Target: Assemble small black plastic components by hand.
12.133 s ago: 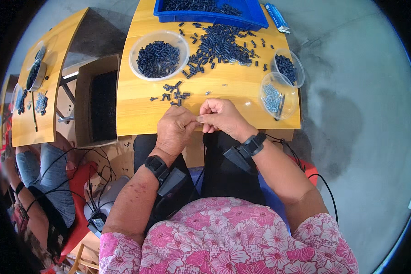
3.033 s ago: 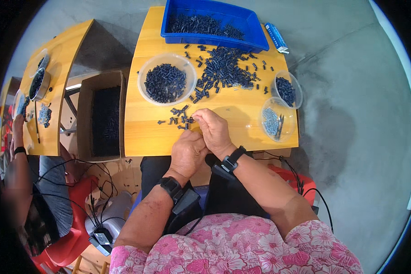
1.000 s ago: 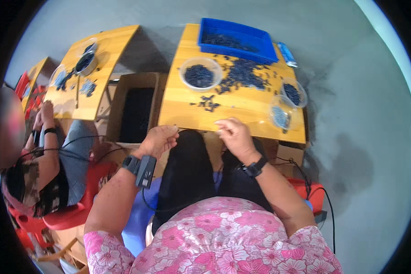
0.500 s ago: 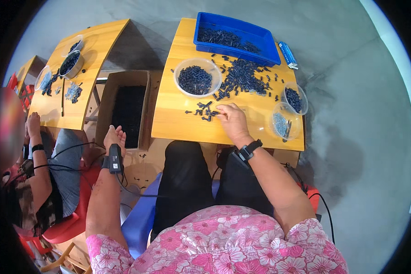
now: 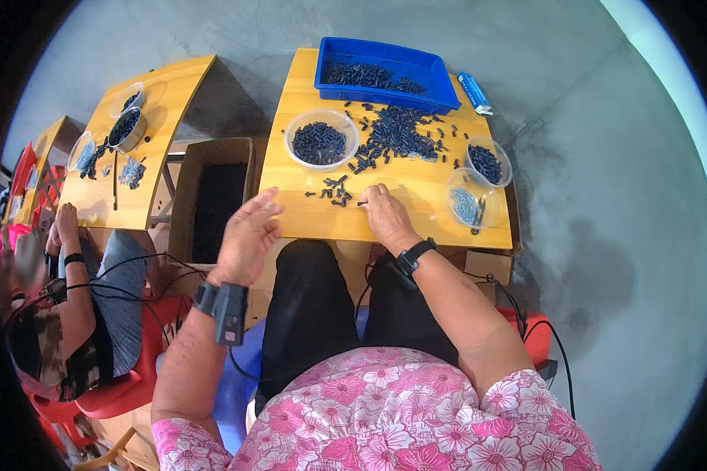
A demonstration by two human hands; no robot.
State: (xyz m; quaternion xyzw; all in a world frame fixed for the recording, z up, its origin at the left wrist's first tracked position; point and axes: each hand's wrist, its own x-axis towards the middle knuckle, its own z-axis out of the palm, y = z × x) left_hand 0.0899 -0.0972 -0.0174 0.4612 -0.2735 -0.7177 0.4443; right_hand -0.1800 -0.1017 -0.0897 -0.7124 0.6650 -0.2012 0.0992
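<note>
My right hand (image 5: 388,217) is over the front part of the yellow table (image 5: 314,220), its fingers pinched on a small black plastic part (image 5: 361,204). Just left of it lies a loose cluster of small black parts (image 5: 336,191). My left hand (image 5: 247,240) hovers at the table's front left edge, fingers apart and nothing in them. Behind the cluster stands a clear round tub (image 5: 357,147) of black parts, next to a large spread pile of them (image 5: 404,133). On the right are a clear tub of black pieces (image 5: 511,166) and a clear tub with small silvery pieces (image 5: 451,206).
A blue tray (image 5: 448,102) holding black parts stands at the far edge, beside a small blue and white box (image 5: 474,93). Left of the table, a cardboard box (image 5: 184,196) with dark contents is on the floor. Farther left a person (image 5: 71,314) sits at another yellow table (image 5: 169,118).
My left hand has risen from beside the cardboard box toward the table's front left edge. My right hand has come slightly away from the cluster with a black part. The view has shifted a little.
</note>
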